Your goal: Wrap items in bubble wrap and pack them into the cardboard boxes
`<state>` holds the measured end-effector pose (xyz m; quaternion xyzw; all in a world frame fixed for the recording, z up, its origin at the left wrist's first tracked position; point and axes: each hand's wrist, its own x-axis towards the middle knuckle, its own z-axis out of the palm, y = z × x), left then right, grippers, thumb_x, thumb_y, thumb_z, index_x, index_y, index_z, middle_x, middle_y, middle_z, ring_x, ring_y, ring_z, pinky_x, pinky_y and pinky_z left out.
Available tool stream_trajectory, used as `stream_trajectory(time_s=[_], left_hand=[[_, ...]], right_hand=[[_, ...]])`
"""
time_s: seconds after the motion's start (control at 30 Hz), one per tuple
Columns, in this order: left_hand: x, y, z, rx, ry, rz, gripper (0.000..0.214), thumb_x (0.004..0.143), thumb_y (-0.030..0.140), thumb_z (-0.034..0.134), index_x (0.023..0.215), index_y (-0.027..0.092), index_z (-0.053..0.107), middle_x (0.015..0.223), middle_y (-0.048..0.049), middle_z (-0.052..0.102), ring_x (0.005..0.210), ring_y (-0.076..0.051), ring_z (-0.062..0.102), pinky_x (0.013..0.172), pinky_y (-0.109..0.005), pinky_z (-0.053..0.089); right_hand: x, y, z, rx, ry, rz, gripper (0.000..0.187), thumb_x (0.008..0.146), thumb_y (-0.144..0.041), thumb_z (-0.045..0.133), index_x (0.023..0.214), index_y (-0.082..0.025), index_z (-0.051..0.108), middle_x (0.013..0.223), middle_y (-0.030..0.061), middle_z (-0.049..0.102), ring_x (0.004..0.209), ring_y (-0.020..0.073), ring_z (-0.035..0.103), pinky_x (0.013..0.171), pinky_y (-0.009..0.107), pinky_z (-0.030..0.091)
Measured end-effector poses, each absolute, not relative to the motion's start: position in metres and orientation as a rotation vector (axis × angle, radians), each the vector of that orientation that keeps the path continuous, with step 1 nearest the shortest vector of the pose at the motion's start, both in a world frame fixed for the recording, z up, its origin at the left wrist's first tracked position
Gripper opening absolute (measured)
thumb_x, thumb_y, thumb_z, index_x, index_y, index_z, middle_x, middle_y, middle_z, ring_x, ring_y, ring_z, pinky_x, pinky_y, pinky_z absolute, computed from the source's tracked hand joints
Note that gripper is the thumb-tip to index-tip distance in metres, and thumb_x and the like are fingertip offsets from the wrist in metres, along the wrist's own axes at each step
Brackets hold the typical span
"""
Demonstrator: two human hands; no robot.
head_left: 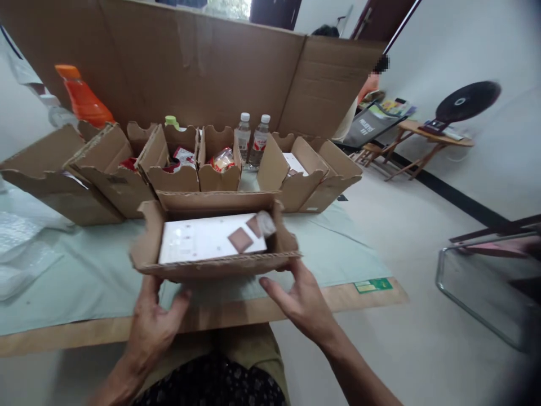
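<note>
An open-topped cardboard box is held up in front of me, between my two hands. My left hand grips its near left bottom, with the thumb apart and the other fingers partly hidden below the box. On the near right bottom my right hand has hold of it in the same way, its fingertips out of sight. A white carton with brown square pictures lies inside. At the carton's right end sits a small clear, rounded item, blurred.
Behind stand several cardboard bins with packets in some. Two water bottles stand among them, an orange bottle at the left. A tall cardboard panel backs the table. Plastic wrap lies left. Another person is at the far right.
</note>
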<state>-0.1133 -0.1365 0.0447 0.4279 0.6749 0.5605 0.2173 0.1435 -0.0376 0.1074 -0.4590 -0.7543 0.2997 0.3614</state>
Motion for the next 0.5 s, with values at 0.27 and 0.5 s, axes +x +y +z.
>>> stream_trajectory(time_s=[0.27,0.5], left_hand=[[-0.091,-0.101,0.075,1.36,1.738,1.69,0.048,0.083,0.03,0.072,0.127,0.022,0.056,0.123,-0.0085,0.064,0.113,-0.026,0.064,0.105,-0.044,0.052],[-0.099,-0.149,0.043,1.186,1.901,1.61,0.05,0.09,0.034,0.069,0.137,0.025,0.055,0.128,-0.0098,0.066,0.128,-0.031,0.06,0.114,-0.049,0.048]], right_hand=[[0.14,-0.026,0.121,-1.227,-1.734,0.714,0.048,0.086,-0.044,0.07,0.128,-0.024,0.06,0.115,0.0092,0.073,0.096,0.0269,0.067,0.087,0.046,0.057],[0.142,-0.084,0.082,-1.236,-1.789,0.75,0.059,0.09,-0.039,0.066,0.148,-0.03,0.054,0.125,0.0096,0.072,0.11,0.032,0.069,0.097,0.052,0.057]])
